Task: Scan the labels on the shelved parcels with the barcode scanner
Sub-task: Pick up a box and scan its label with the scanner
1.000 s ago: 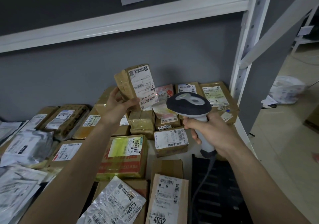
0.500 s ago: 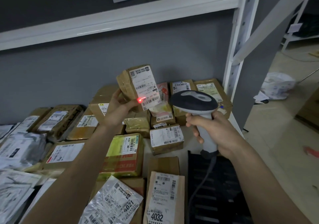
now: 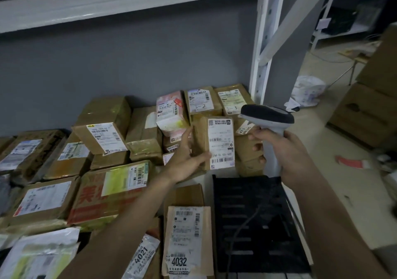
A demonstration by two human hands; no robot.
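Observation:
My left hand (image 3: 185, 157) holds a small brown cardboard parcel (image 3: 214, 143) low over the shelf, thumb on its front edge, fingers behind it. Its white label (image 3: 221, 142) with barcodes faces me. My right hand (image 3: 285, 152) grips the grey handle of the barcode scanner (image 3: 267, 117), whose dark head points left just above and to the right of the parcel. No red scan light shows on the label. Many labelled parcels lie on the shelf (image 3: 206, 176) around it.
Brown boxes and grey mailer bags crowd the left and back of the shelf, including one numbered 4032 (image 3: 187, 238). A black slotted tray (image 3: 255, 220) lies under the scanner cable. A white upright post (image 3: 261, 48) stands at right; cartons (image 3: 365, 111) sit on the floor beyond.
My left hand has lowered the parcel and carried it right, down among the boxes. The red scan dot on its label is gone. The view has swung right.

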